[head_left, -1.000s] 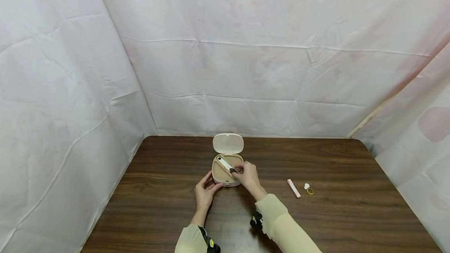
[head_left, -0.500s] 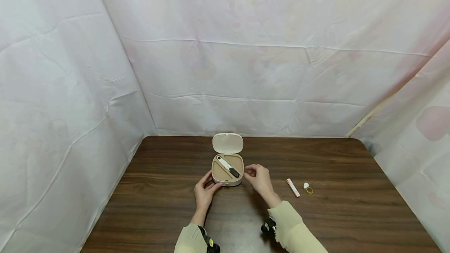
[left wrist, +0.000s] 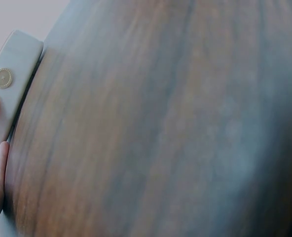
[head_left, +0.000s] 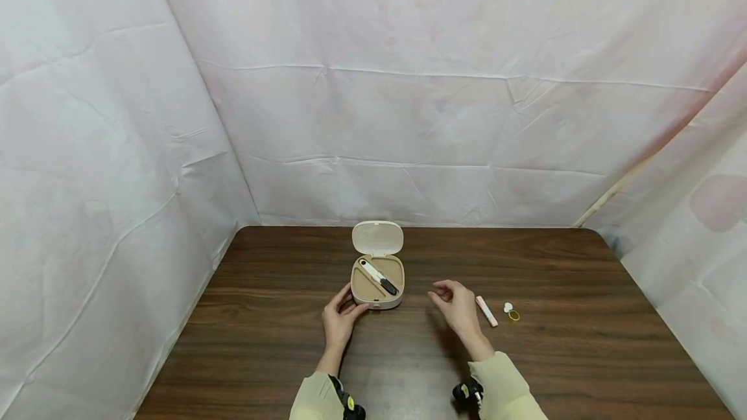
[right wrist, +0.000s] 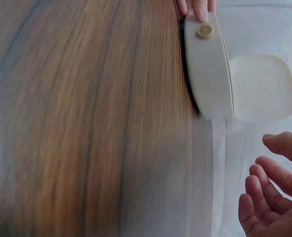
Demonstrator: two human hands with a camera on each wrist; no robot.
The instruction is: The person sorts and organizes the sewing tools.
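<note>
A small cream box [head_left: 377, 304] with its lid [head_left: 378, 238] tipped back stands on the table. Inside, on the tan insert, lies a slim white-and-black tool [head_left: 378, 276] with a hole at its white end. My left hand [head_left: 338, 326] holds the box's front left corner, thumb on the front face near the round gold button [left wrist: 3, 78] and fingers at the side. My right hand [head_left: 460, 308] is over the table right of the box, fingers loosely bent and holding nothing. Beside it lies a short pale pink stick [head_left: 487, 311].
To the right of the pink stick are a small white piece [head_left: 508, 307] and a gold ring [head_left: 514, 315], lying close together. The dark wooden table [head_left: 262, 329] has pale cloth [head_left: 373, 115] hanging behind it and on both sides.
My right hand has let go of the white-and-black tool, leaving it in the box, and has moved right toward the pink stick. The left hand stays at the box corner.
</note>
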